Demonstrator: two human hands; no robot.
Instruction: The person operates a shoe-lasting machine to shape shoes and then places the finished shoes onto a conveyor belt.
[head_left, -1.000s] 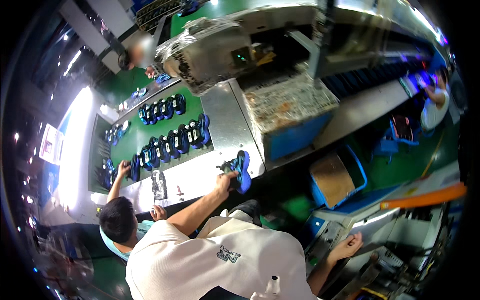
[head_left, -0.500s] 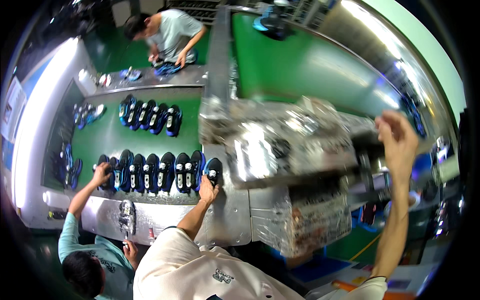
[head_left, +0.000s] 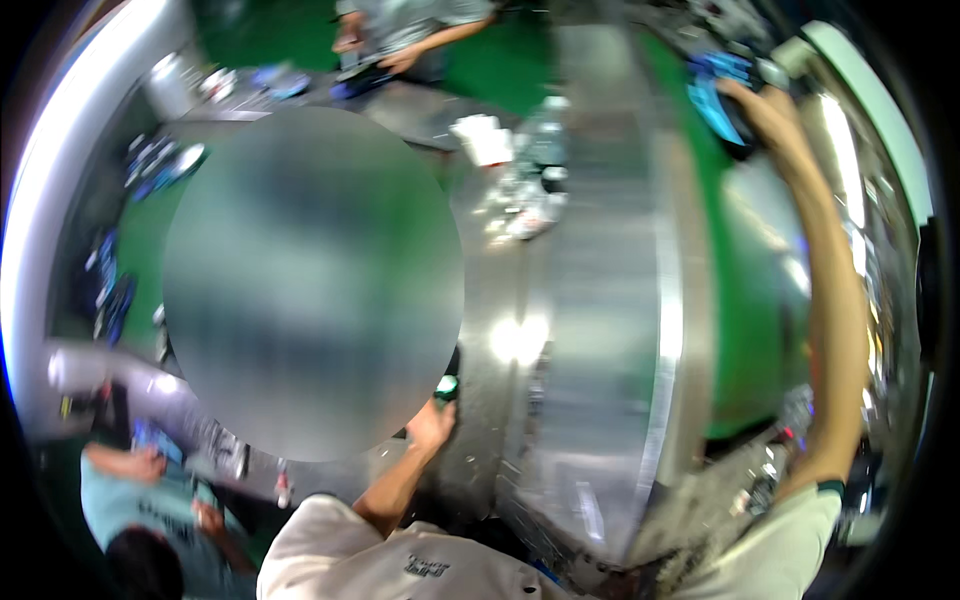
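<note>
At the far right, my right arm is stretched out over the green belt, and my right hand (head_left: 765, 108) grips a blue and black shoe (head_left: 722, 95). My left hand (head_left: 431, 425) is low near the middle, its fingers closed at a dark shoe (head_left: 450, 380) with a pale part on top. A large round blur covers most of that shoe and some of the fingers. Whatever lies on the left green surface behind the blur is hidden.
A metal strip (head_left: 600, 300) runs between the two green surfaces. Clear plastic items (head_left: 530, 205) and white paper (head_left: 483, 140) lie beside it. Blue and black shoes (head_left: 110, 290) stand far left. One co-worker (head_left: 420, 40) works across, another (head_left: 165, 510) at the lower left.
My right hand has moved up and away from me, from empty to gripping the blue and black shoe. My left hand stays low by its shoe. The view has shifted, and the wrapped stack no longer shows.
</note>
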